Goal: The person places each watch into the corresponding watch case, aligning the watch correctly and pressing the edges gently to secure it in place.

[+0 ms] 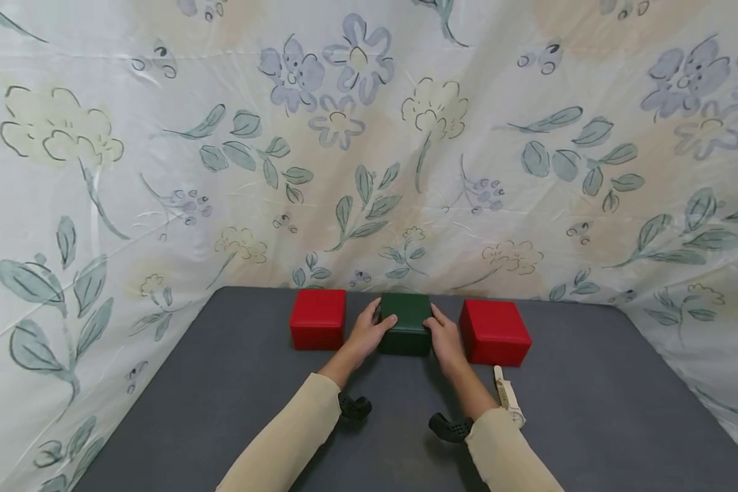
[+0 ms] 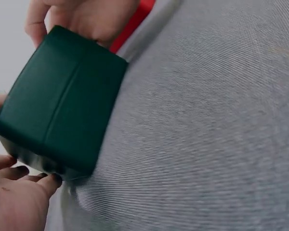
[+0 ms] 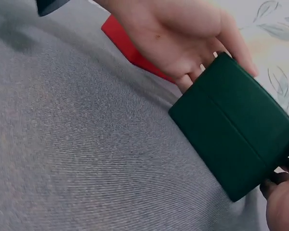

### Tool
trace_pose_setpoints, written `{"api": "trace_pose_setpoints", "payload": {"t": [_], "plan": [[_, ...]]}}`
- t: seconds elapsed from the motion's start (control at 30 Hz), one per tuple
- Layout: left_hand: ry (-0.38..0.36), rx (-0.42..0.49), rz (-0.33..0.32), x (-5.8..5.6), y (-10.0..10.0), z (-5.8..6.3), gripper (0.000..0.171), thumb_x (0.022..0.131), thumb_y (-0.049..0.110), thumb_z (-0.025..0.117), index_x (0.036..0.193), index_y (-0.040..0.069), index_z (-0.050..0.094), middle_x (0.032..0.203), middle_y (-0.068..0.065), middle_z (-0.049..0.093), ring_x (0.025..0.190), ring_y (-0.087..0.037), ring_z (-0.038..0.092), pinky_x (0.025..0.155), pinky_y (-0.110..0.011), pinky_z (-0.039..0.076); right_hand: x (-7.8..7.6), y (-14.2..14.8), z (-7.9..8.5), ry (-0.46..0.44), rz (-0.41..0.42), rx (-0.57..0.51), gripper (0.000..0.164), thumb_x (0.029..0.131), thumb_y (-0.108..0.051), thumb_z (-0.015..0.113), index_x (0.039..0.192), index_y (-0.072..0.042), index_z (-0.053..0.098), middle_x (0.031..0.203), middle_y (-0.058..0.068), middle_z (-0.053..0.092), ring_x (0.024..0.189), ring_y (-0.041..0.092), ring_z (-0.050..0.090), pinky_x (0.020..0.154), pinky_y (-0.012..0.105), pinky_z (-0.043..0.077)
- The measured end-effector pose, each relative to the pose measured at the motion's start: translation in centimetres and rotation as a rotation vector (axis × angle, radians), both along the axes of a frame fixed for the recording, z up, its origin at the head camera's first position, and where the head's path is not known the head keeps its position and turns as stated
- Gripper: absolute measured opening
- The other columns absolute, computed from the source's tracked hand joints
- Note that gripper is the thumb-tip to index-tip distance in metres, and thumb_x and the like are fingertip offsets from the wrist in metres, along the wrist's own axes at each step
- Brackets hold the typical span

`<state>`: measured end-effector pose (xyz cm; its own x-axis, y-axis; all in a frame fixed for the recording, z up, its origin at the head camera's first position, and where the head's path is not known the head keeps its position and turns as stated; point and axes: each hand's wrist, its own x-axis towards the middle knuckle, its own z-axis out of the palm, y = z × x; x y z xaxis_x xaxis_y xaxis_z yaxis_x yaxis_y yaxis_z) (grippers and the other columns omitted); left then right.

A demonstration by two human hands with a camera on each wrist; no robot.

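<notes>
Left fingers (image 1: 372,309), right fingers (image 1: 439,314), curled around green box (image 1: 405,328), opposite sides

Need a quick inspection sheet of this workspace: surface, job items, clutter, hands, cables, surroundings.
Surface: grey tabletop, fine ribbed texture in the wrist views.
Job's things: green box between the left red box and the right red box.
Clutter: pale-strapped watch on the tabletop, nearer the person than the right red box.
Hands: left hand grips the green box's left side; right hand grips its right side. A black band shows at the left wrist and another at the right.
Cables: nothing seen.
Surroundings: floral cloth behind the tabletop and along both sides.
</notes>
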<state>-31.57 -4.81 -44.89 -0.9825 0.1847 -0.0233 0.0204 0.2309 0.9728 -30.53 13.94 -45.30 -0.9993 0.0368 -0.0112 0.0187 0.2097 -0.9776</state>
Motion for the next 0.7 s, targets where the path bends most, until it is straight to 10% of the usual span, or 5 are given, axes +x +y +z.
{"api": "trace_pose_setpoints", "payload": {"t": [0.37, 0.7], "plan": [[0.226, -0.205, 0.079, 0.4, 0.8, 2.8, 0.074, 0.091, 0.040, 0.063, 0.152, 0.018, 0.028, 0.161, -0.007, 0.022, 0.148, -0.029, 0.023, 0.116, -0.057, 0.026, 1.2, 1.3, 4.2, 0.126, 0.021, -0.046, 0.047, 0.100, -0.021, 0.050, 0.146, -0.011, 0.041, 0.153, 0.013, 0.038, 0.143, 0.030, 0.034, 0.116, 0.048, 0.031], [0.327, -0.169, -0.018, 1.1, 3.6, 4.9, 0.073, 0.091, 0.033, 0.065, 0.152, 0.016, 0.028, 0.162, -0.008, 0.018, 0.147, -0.027, 0.027, 0.114, -0.047, 0.035, 1.5, 4.5, 6.3, 0.243, -0.027, 0.070, 0.047, 0.100, -0.026, 0.050, 0.145, -0.014, 0.044, 0.153, 0.007, 0.041, 0.143, 0.027, 0.036, 0.114, 0.046, 0.035]]}}
